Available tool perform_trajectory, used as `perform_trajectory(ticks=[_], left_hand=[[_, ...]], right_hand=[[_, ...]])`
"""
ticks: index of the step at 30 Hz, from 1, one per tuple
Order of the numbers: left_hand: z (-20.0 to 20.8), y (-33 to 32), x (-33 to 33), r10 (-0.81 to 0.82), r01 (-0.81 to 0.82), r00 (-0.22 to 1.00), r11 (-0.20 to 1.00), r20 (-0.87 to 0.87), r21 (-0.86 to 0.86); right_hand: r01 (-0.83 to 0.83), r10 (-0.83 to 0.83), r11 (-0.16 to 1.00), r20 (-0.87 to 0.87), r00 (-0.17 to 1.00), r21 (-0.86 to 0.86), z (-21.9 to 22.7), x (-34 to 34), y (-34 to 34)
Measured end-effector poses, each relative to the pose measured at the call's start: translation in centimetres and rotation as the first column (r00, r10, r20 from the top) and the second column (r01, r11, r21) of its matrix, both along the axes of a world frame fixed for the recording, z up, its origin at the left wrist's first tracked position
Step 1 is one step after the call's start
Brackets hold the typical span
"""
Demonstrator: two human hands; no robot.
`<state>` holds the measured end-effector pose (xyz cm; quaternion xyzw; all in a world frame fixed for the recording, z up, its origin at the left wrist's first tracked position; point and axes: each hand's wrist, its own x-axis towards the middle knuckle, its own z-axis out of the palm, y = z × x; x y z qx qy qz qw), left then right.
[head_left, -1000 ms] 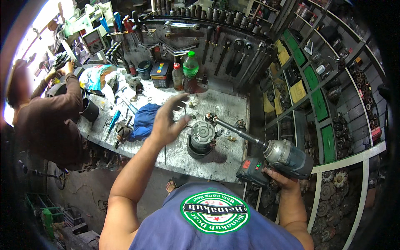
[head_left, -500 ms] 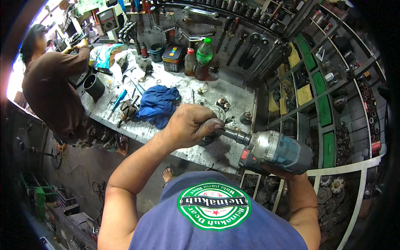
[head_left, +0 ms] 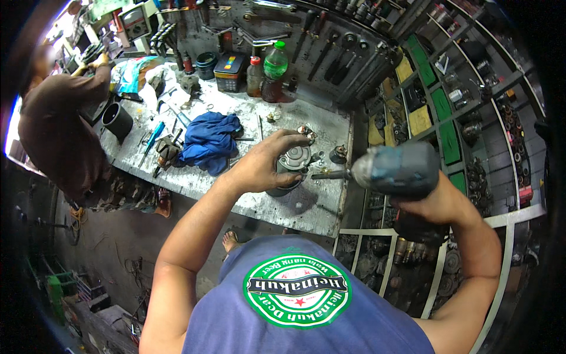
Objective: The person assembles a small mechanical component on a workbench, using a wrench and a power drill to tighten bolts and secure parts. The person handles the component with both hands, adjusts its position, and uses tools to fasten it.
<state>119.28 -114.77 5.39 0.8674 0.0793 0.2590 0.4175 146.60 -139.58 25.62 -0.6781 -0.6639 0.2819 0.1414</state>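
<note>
My right hand (head_left: 435, 203) is closed around the grip of a teal and black cordless impact driver (head_left: 401, 168), whose body is slightly blurred. A long dark bit (head_left: 330, 175) sticks out of its nose to the left, its tip just beside a round metal motor housing (head_left: 296, 156). That dark cylinder with a grey end cap stands on the workbench (head_left: 259, 206). Around its top lies my left hand (head_left: 265, 160), thumb on the near side and fingers on the far side. The palm hides part of the housing's left side.
Small metal parts (head_left: 338, 154) lie right of the housing. A blue cloth (head_left: 212, 138), a black cup (head_left: 117, 121) and bottles (head_left: 275, 71) stand or lie on the bench. Shelves of parts (head_left: 454, 130) rise at right. A co-worker in a brown top (head_left: 65, 124) works at far left.
My left hand has let go of the driver's bit and lowered onto the motor housing. The driver has moved up and right in my right hand. The view has shifted slightly.
</note>
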Motion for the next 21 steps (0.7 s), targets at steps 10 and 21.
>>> perform_trajectory(ticks=[10,21], left_hand=[[0.2,0.0,-0.1,0.03,-0.028,0.998,0.999,-0.048,0.046],[0.4,-0.2,-0.1,0.037,-0.038,0.997,0.999,-0.061,-0.005]], right_hand=[[-0.074,0.075,0.987,0.003,0.997,-0.141,0.3,-1.8,7.4],[-0.049,0.04,0.96,-0.037,0.998,-0.276,1.1,-2.7,10.0]])
